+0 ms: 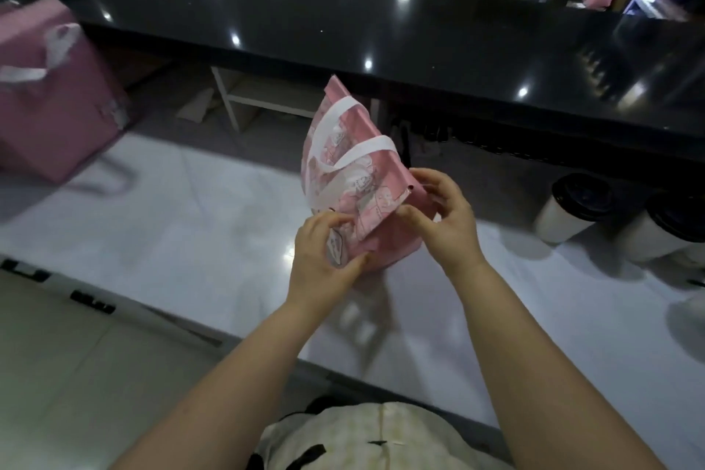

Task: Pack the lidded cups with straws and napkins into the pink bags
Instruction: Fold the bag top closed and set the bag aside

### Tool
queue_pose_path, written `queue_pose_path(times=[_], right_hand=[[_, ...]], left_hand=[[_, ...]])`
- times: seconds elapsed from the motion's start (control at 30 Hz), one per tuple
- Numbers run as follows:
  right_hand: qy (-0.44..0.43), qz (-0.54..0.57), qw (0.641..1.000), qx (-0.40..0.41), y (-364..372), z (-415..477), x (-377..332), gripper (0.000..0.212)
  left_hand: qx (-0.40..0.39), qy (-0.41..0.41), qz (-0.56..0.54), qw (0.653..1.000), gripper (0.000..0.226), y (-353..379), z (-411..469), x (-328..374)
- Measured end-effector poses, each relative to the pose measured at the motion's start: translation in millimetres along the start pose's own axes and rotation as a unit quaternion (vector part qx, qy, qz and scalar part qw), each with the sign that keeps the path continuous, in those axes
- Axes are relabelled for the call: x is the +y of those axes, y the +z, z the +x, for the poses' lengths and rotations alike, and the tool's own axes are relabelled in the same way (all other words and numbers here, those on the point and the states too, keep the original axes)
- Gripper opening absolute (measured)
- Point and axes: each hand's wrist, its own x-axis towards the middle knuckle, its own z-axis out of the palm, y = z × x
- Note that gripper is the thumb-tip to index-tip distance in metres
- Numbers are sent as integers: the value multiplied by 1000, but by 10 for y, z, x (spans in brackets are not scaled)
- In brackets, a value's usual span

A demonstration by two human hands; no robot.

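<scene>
bag (351, 172) contents hidden, folded flat, over white worktop (171, 225) | left hand (324, 259) fingers pinch lower edge | right hand (442, 217) fingers pinch opposite side | two lidded cups (572, 208) right, one cut off | blurred pink bag (53, 99) far left

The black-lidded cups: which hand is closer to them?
Right. The right hand holds the bag at its edge on the side of the cups; the left hand pinches the other edge, farther from them.
</scene>
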Motion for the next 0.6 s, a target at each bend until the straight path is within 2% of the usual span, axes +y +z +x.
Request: queue_pose_path(times=[0.13, 0.3, 0.47, 0.6], right_hand=[[82, -23, 996, -22, -58, -135, 264, 58], [72, -54, 996, -12, 164, -227, 375, 56], [77, -54, 995, -20, 268, -198, 443, 35], [67, -74, 995, -17, 367, -102, 451, 27]], left_hand=[[5, -56, -11, 998, 59, 74, 5, -5], [32, -53, 9, 998, 74, 46, -49, -68], [81, -81, 13, 993, 59, 7, -28, -102], [77, -112, 25, 990, 47, 40, 89, -96]])
